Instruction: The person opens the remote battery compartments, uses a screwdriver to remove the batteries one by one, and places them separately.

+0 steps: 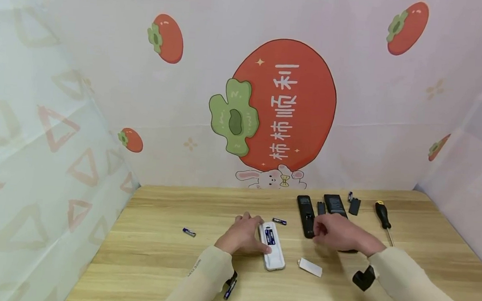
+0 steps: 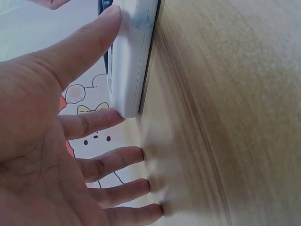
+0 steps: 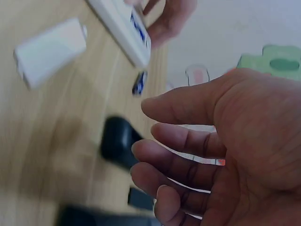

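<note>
A white remote control (image 1: 275, 258) lies back up on the table, with batteries (image 1: 270, 236) in its uncovered compartment. My left hand (image 1: 243, 235) rests at its left side. The left wrist view shows the thumb touching the remote's side, the index fingertip at its far end and the other fingertips on the table. My right hand (image 1: 339, 233) hovers by a black remote control (image 1: 305, 211); its fingers are loosely bent and hold nothing in the right wrist view. A white battery cover (image 1: 310, 267) lies between the hands, and a loose battery (image 1: 279, 221) lies beyond the white remote.
Another black remote (image 1: 334, 203) lies partly behind my right hand. Near it are a black cover (image 1: 354, 206), a battery (image 1: 350, 196) and a screwdriver (image 1: 382, 215). One battery (image 1: 189, 232) lies to the left, another (image 1: 230, 289) by my left sleeve. Patterned cloth (image 1: 186, 95) stands behind the table.
</note>
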A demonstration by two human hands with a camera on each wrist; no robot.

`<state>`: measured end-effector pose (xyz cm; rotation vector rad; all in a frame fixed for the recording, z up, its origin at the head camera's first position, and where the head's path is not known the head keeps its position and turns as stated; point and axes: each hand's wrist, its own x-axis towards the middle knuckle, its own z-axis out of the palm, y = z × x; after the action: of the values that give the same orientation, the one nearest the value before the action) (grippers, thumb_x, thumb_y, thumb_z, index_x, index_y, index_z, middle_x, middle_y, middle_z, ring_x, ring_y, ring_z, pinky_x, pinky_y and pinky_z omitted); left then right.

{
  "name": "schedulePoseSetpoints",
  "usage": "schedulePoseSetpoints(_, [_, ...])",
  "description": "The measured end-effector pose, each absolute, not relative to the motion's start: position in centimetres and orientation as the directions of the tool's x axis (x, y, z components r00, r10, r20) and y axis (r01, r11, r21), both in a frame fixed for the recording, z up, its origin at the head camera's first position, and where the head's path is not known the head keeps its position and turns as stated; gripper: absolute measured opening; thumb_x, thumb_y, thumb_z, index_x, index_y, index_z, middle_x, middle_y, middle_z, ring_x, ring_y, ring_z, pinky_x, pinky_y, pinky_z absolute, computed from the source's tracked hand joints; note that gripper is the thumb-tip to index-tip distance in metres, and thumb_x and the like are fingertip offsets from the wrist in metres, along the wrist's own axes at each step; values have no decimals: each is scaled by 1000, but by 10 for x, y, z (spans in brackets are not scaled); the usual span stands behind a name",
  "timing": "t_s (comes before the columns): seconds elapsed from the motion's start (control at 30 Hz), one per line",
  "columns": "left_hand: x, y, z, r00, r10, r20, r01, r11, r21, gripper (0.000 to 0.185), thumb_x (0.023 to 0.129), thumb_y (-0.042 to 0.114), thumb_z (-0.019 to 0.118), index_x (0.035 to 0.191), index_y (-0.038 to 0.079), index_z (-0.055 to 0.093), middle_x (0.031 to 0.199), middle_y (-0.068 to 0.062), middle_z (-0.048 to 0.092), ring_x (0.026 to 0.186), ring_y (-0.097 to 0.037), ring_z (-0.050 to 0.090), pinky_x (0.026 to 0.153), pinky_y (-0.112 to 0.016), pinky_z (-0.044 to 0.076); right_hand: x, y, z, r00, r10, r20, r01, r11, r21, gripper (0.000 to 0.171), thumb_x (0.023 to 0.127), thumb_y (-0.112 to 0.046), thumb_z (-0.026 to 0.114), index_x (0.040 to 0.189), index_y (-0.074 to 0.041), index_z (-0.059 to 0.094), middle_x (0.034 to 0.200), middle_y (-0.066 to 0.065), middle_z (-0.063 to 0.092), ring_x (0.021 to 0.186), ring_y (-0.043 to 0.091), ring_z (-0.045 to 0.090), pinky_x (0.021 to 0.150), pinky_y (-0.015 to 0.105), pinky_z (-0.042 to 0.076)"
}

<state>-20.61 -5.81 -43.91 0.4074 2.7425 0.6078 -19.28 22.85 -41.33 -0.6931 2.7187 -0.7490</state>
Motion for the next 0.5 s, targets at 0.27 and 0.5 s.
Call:
schedulePoseSetpoints(0.27, [-202,-60,-439,-901,357,-247,229,874,428,84,78,53,85,146,15,53,140,-16,50,121,-33,49,99,-55,47,-218,287,-402,-935,-345,-84,-265,837,-479,13,93,-14,71,88,-7,61,74,0,56,61,15,48,58,33,41])
schedulePoseSetpoints(0.5, [-200,-58,-438,-897,383,-222,271,872,408,90,80,49,84,152,11,46,148,-18,47,133,-38,45,110,-57,37,-233,330,-405,-973,-217,-81,-150,857,-494,20,93,-12,67,87,4,56,77,8,57,63,18,49,58,35,43])
